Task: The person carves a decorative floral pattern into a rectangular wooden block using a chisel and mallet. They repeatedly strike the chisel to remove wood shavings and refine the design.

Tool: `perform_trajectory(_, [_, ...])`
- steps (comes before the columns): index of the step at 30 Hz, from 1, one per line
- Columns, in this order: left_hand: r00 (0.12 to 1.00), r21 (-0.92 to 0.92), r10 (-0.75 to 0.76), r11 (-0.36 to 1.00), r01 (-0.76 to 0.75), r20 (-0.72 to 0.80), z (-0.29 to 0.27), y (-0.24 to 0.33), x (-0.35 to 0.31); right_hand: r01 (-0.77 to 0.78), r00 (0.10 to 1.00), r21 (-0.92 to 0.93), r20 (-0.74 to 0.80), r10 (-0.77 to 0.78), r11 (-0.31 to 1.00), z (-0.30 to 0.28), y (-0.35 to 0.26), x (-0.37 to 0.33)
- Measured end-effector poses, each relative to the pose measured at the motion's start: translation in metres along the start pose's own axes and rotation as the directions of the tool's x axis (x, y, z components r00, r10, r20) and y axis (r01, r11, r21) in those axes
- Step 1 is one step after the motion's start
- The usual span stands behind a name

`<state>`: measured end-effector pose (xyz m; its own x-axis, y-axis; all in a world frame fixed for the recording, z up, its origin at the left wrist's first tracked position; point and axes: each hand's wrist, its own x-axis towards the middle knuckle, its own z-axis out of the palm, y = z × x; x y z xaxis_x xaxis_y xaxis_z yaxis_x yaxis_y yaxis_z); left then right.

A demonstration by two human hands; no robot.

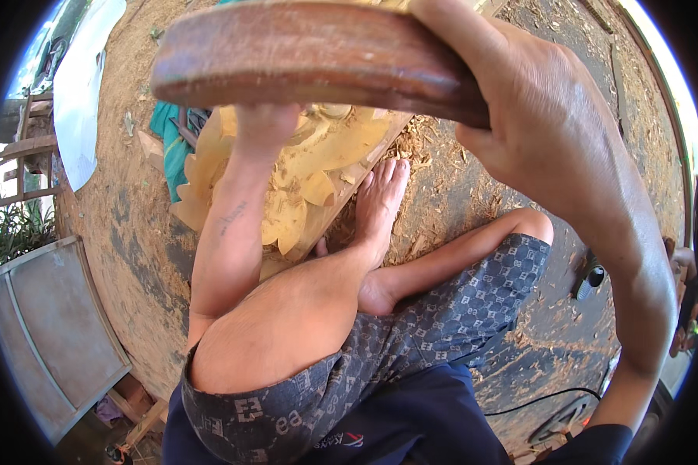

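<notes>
My right hand (pixel 535 101) is raised close in front of me, its fingers closed round the right end of a thick reddish-brown wooden mallet (pixel 310 54). The mallet stretches across the top of the view, and its edges are slightly blurred. Behind it, my left hand (pixel 267 120) is down at a yellowish carved wood panel (pixel 318 190) with scalloped, leaf-like edges. The mallet hides the left fingers and anything they may hold. My bare foot (pixel 381 198) rests beside the panel's right edge.
Wood shavings (pixel 419 143) lie around the panel. A teal cloth (pixel 171 143) with dark items is on its left. Farther out are a white sheet (pixel 81 101), a grey framed board (pixel 62 333), a dark slipper (pixel 589 280) and a black cable (pixel 543 398).
</notes>
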<state>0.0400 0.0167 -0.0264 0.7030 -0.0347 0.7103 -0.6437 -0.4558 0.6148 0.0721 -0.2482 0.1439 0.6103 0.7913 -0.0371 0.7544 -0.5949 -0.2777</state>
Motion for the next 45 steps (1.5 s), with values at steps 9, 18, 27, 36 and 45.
perform_trajectory(9, [0.963, -0.700, -0.252, 0.705, 0.116, -0.095, -0.010, 0.042, 0.032, -0.205, 0.877, 0.486, -0.295, 0.380, 0.850, 0.067, 0.030, -0.042])
perform_trajectory(18, [0.951, -0.649, -0.280, 0.749, 0.131, -0.132, -0.007, 0.026, 0.015, -0.314, 0.851, 0.448, -0.259, 0.457, 0.837, 0.062, 0.030, -0.066])
perform_trajectory(27, [0.955, -0.636, -0.282, 0.754, 0.163, -0.090, -0.002, 0.022, 0.018, -0.036, 0.886, 0.282, -0.434, 0.162, 0.959, 0.046, 0.034, -0.037])
perform_trajectory(36, [0.944, -0.616, -0.327, 0.752, 0.234, -0.040, 0.005, 0.011, 0.010, 0.061, 0.988, -0.216, -0.127, -0.090, 0.974, -0.004, 0.003, 0.010])
perform_trajectory(45, [0.857, -0.452, -0.484, 0.813, 0.366, -0.178, 0.006, 0.039, -0.024, 0.065, 0.980, 0.096, -0.194, -0.045, 0.993, 0.030, 0.014, 0.000])
